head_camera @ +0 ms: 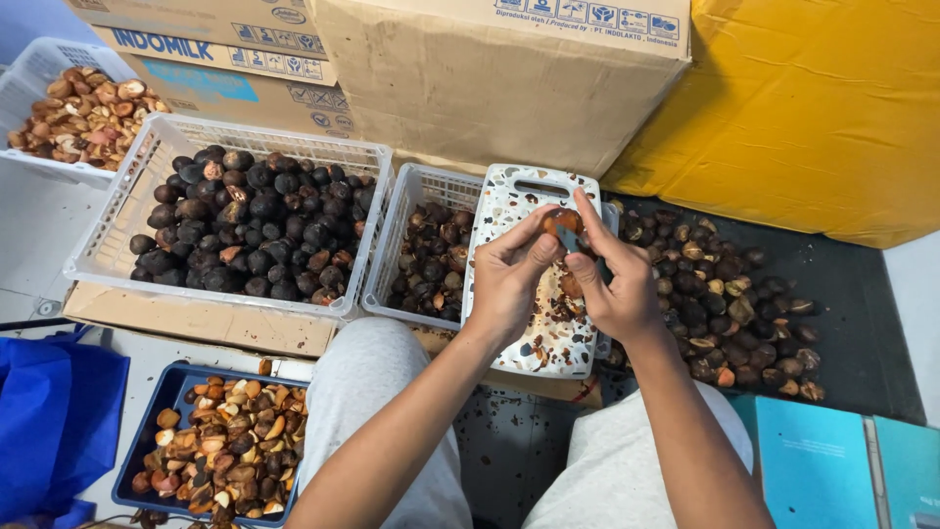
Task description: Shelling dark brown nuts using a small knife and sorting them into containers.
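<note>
My left hand [509, 279] holds a small round brown nut [561, 220] at its fingertips, above a white speckled cutting board [534, 196]. My right hand [617, 284] grips a small blade [569, 238] and presses it against the nut. Brown shell scraps [558, 313] lie on the board under my hands. The board rests across a small white basket [416, 191] of brown nuts. My knees in grey shorts are below.
A large white basket [117, 230] of dark round nuts sits to the left. A blue tray [147, 441] of shell pieces is at lower left, another white basket [34, 69] at far left. Loose nuts [729, 304] lie on dark floor at right. Cardboard boxes [490, 88] stand behind.
</note>
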